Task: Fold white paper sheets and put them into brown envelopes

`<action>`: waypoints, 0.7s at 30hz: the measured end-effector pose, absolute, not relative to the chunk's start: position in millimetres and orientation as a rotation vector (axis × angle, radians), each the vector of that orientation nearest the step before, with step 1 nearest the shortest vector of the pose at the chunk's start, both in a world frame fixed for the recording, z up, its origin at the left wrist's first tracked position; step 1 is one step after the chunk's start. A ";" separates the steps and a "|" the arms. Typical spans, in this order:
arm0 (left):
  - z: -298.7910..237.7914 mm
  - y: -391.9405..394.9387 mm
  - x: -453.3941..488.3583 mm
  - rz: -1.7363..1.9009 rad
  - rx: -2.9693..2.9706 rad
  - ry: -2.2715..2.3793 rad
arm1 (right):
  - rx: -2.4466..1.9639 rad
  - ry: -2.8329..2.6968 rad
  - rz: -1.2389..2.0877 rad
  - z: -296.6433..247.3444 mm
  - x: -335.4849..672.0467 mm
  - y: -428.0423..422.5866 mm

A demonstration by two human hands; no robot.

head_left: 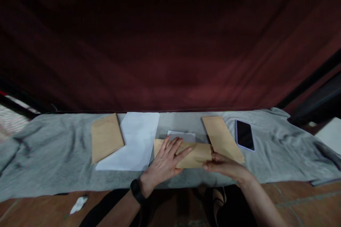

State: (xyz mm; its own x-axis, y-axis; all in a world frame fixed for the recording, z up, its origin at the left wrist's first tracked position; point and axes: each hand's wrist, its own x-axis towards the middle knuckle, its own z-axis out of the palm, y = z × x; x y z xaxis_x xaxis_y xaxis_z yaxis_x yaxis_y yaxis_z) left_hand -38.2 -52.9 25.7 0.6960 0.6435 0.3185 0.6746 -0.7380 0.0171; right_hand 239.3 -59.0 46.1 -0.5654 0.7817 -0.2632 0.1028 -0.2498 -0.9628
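A brown paper envelope (195, 155) lies crosswise in front of me on the grey cloth. My left hand (167, 158) rests flat on its left half, fingers spread. At the envelope's right end, my right hand (222, 165) grips the edge between thumb and fingers. A small white paper (183, 137) sticks out from behind the envelope's upper edge; whether it is partly inside cannot be seen. Just beyond my right hand lies another narrow brown envelope (222, 136), slanted.
White sheets (137, 142) lie to the left, partly under a brown envelope (106, 138). A phone (245, 134) with a purple case sits at the right. The grey cloth (282, 149) is wrinkled. Behind it hangs a dark red curtain (173, 60). A crumpled white scrap (79, 204) lies on the tiled floor.
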 end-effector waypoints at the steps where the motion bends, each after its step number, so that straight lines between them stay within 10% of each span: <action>1: 25.9 -54.3 -36.1 -0.445 -2.816 -1.075 | -1.069 -1.547 1.902 45.6 236.3 -61.1; 21: 36.6 -46.7 -52.5 -0.382 -2.816 -1.198 | -1.022 -1.119 1.903 38.2 222.0 -56.8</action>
State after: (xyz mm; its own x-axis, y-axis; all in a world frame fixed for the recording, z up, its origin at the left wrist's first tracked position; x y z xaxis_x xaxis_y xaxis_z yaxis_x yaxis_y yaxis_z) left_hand -52.5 -46.7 36.6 0.6678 0.7015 0.2488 0.7159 -0.6968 0.0433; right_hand 222.0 -56.8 38.2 -0.4488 0.8491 -0.2786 -0.1697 -0.3871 -0.9063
